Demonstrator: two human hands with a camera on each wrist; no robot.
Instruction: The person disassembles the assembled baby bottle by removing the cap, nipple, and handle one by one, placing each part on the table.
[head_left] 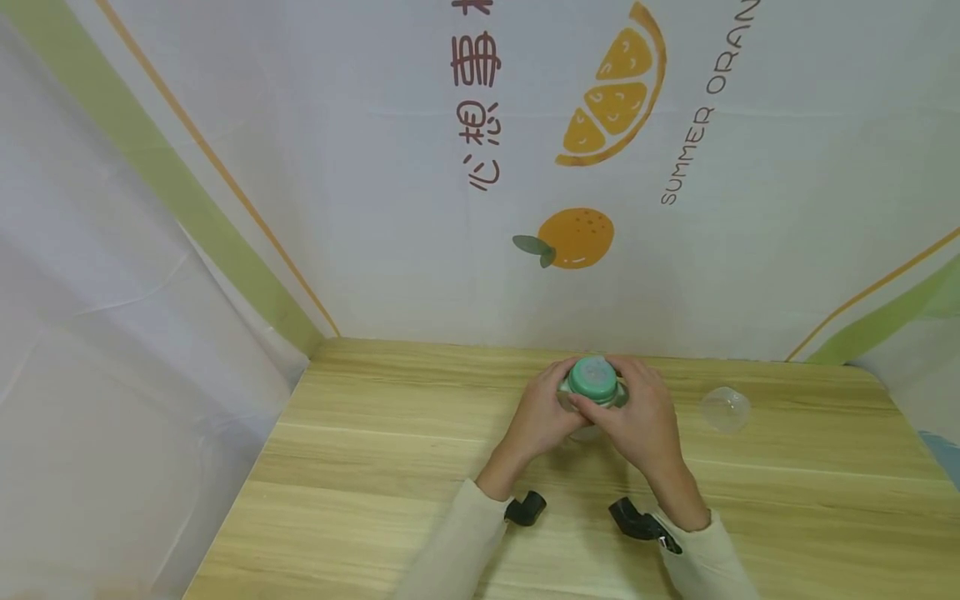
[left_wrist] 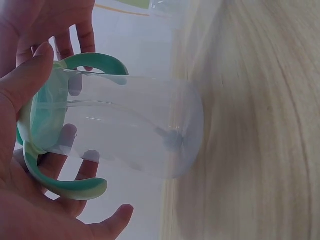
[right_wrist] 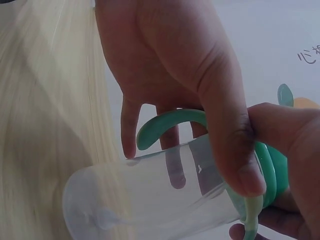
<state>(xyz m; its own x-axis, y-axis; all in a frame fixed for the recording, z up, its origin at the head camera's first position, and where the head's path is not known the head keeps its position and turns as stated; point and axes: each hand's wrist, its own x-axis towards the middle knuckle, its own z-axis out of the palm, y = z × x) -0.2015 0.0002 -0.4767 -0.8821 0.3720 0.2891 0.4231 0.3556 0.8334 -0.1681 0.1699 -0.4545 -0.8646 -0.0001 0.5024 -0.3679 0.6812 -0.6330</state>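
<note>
A clear straw cup [left_wrist: 125,130] with two curved green handles [left_wrist: 75,189] is held between both hands above the table. On its top is a round green lid [head_left: 594,377]. My left hand [head_left: 542,414] grips the left side of the collar, and my right hand [head_left: 647,412] grips the right side. In the right wrist view, the right thumb [right_wrist: 230,145] lies across the collar while other fingers spread behind the cup wall. Inside, a thin straw ends in a small weight [left_wrist: 172,140]. Whether the cup's bottom touches the table is unclear.
A clear domed cap [head_left: 725,409] lies on the wood-grain table [head_left: 360,467], right of the hands. White cloth printed with oranges [head_left: 576,238] hangs behind the table's back edge. Black wrist mounts [head_left: 527,508] stick out from the sleeves.
</note>
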